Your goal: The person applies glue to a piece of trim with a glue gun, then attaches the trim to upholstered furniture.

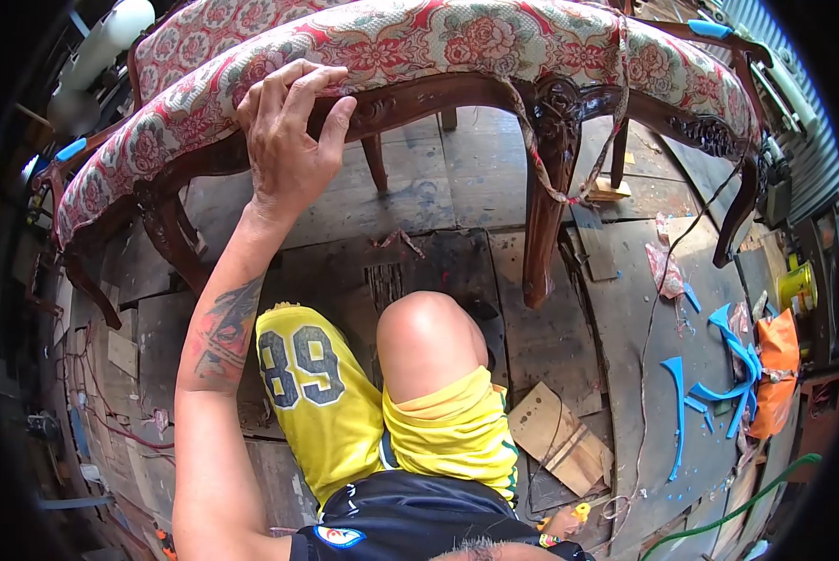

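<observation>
My left hand [293, 140] reaches up to the lower front edge of a sofa seat in flowered red and cream fabric [476, 42]. Its fingers are loosely bent over the cloth and the thumb stands apart, beside the carved dark wood rail [419, 96]. Down at the bottom edge, my right hand [560, 524] is small and partly hidden by the sleeve, closed around a small yellow object [581, 511] whose kind I cannot tell. A twisted cord [538, 168] loops down from the seat around the carved middle leg [552, 187].
Worn planks [476, 178] make up the floor. Blue offcuts [674, 411] and an orange bag [777, 374] lie to the right, near a yellow can [797, 287]. Wood pieces [560, 439] are beside my knee. A dark cable [646, 402] and a green hose [737, 505] cross the right side.
</observation>
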The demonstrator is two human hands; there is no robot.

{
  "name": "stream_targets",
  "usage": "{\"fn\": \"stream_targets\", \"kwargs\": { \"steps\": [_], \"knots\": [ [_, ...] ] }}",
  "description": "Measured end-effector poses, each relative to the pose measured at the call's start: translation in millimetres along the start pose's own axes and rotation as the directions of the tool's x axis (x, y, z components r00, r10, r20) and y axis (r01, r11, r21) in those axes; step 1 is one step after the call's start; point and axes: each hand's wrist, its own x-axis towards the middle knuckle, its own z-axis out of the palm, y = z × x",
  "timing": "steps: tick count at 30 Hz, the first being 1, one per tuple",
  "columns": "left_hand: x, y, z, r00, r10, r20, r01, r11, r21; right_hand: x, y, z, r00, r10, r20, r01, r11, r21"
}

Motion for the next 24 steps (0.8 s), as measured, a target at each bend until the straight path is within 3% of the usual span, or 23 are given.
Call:
{"fn": "stream_targets", "kwargs": {
  "steps": [2,4,5,6,7,8,9,10,11,12,13,14,15,17,18,19,20,22,23,24],
  "knots": [
    [-5,6,5,1.0,-0.017,0.019,0.016,1.0,0.015,-23,15,15,0.999,0.035,0.032,-0.034,0.999,-0.037],
    [-9,10,12,0.999,-0.051,0.006,0.05,0.998,0.045,-59,18,2,0.945,-0.236,0.225,0.252,0.966,-0.047],
    [-9,10,16,0.998,-0.041,-0.041,0.045,0.995,0.089,-36,15,43,0.929,-0.081,0.361,0.04,0.992,0.119],
    [-6,8,20,0.998,-0.038,-0.043,0.042,0.995,0.088,26,42,21,0.928,-0.08,0.363,0.038,0.992,0.122],
    [-2,7,23,0.992,-0.094,-0.079,0.099,0.994,0.054,-74,-42,-11,0.945,-0.244,0.22,0.28,0.948,-0.152],
    [2,7,25,0.982,-0.154,-0.113,0.157,0.987,0.017,-75,-67,-14,0.842,-0.535,-0.069,0.528,0.843,-0.1],
    [8,5,27,0.96,-0.264,-0.091,0.259,0.964,-0.065,-72,-102,-21,0.625,-0.719,-0.305,0.754,0.657,-0.005],
    [15,7,26,0.959,-0.27,-0.089,0.264,0.962,-0.068,-96,-166,-49,0.585,-0.696,-0.416,0.811,0.513,0.282],
    [22,10,23,0.962,-0.272,-0.036,0.272,0.962,-0.019,-153,-231,-109,0.516,-0.721,-0.463,0.842,0.328,0.428],
    [26,10,22,0.961,-0.275,0.016,0.274,0.961,0.03,-194,-288,-154,0.367,-0.738,-0.566,0.894,0.111,0.435],
    [27,7,26,0.956,-0.291,0.029,0.291,0.957,0.002,-240,-336,-196,0.255,-0.729,-0.635,0.882,-0.094,0.462],
    [27,6,25,0.956,-0.29,0.035,0.29,0.957,0.001,-296,-370,-242,0.259,-0.772,-0.581,0.759,-0.209,0.617],
    [29,6,24,0.956,-0.287,0.057,0.286,0.958,0.029,-346,-393,-275,0.185,-0.797,-0.575,0.571,-0.389,0.723],
    [31,6,23,0.956,-0.284,0.078,0.281,0.958,0.056,-437,-427,-329,-0.125,-0.723,-0.679,0.436,-0.655,0.617],
    [32,5,23,0.951,-0.297,0.08,0.295,0.955,0.043,-479,-442,-344,-0.209,-0.659,-0.722,0.319,-0.744,0.587],
    [33,5,23,0.947,-0.31,0.085,0.309,0.951,0.03,-518,-450,-365,-0.349,-0.544,-0.763,0.313,-0.835,0.452],
    [36,6,21,0.947,-0.311,0.087,0.309,0.951,0.031,-551,-462,-373,-0.407,-0.451,-0.794,0.22,-0.892,0.394],
    [43,7,14,0.875,-0.427,0.228,0.448,0.893,-0.051,-605,-486,-380,-0.493,-0.375,-0.785,0.119,-0.923,0.366],
    [45,6,13,0.848,-0.467,0.249,0.501,0.861,-0.092,-622,-490,-388,-0.574,-0.454,-0.681,0.164,-0.879,0.447],
    [45,6,13,0.847,-0.468,0.252,0.502,0.86,-0.089,-637,-498,-393,-0.625,-0.429,-0.652,0.217,-0.898,0.383]
  ]
}}
